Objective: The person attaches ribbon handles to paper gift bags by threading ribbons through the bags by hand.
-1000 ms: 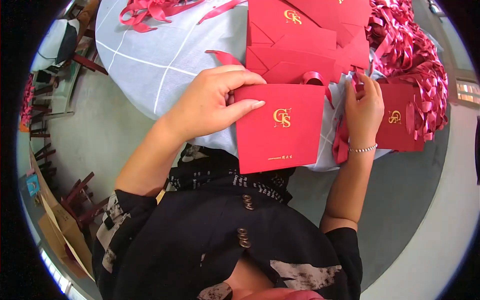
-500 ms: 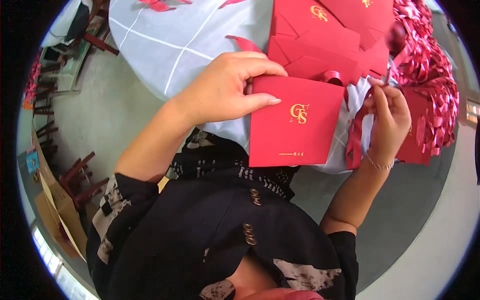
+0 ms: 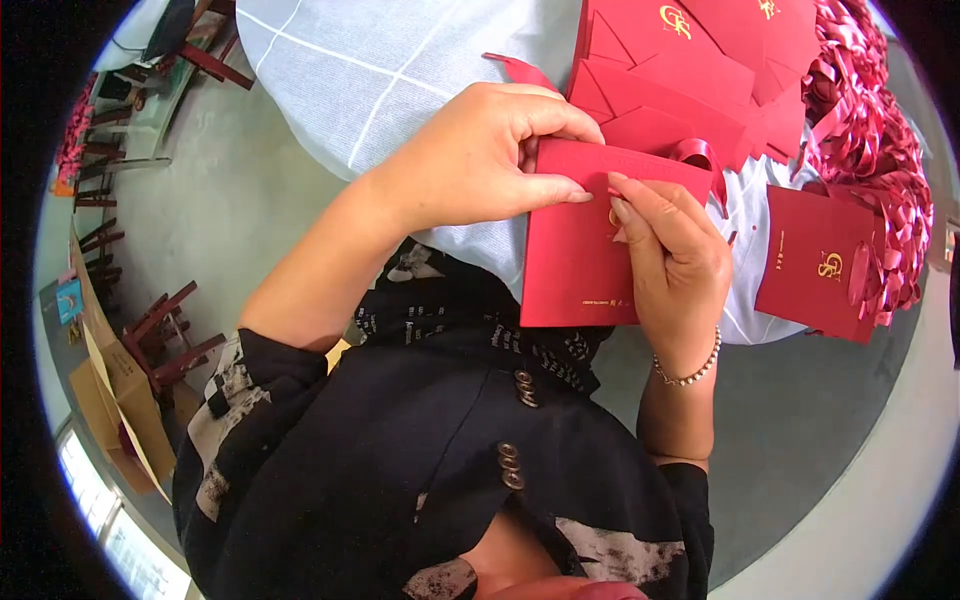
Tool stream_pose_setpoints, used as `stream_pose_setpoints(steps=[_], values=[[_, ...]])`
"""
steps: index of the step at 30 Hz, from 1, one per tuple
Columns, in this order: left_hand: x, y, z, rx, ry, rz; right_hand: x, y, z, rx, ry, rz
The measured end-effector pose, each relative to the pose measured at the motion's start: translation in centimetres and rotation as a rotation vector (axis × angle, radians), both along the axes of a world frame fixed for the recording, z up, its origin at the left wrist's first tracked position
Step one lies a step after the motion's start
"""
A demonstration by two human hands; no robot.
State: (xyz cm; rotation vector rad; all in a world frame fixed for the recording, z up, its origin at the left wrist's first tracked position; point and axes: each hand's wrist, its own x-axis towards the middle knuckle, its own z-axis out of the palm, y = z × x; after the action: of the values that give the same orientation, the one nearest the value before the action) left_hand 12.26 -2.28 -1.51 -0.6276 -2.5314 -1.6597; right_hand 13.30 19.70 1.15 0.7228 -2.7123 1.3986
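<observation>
My left hand grips the upper left edge of a flat red paper gift bag, thumb on its front and fingers behind. The bag bears gold print and is held above my lap at the table's edge. In front of its upper middle, my right hand is closed in a pinch and partly covers the gold mark. A sliver of red ribbon shows at those fingertips; most of it is hidden. A looped red ribbon rises behind the bag's top edge.
Beyond the held bag lies a pile of red gift bags. A single bag with ribbon sits at right, beside a large heap of red ribbons. A pale checked cloth covers the table. A cardboard box and wooden stools stand left.
My right hand has come left from beside the ribbon heap to the front of the held bag. My left hand keeps its grip. The whole view has shifted slightly.
</observation>
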Motion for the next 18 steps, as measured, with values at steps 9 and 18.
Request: stream_pose_setpoints(steps=[9,18], values=[[0.0,-0.1,0.0,-0.005,0.050,-0.003,0.3,-0.8,-1.0,-0.094,-0.007,-0.114],[0.1,-0.2,0.1,-0.027,0.076,-0.011,-0.1,-1.6,-0.8,0.047,0.160,-0.088]])
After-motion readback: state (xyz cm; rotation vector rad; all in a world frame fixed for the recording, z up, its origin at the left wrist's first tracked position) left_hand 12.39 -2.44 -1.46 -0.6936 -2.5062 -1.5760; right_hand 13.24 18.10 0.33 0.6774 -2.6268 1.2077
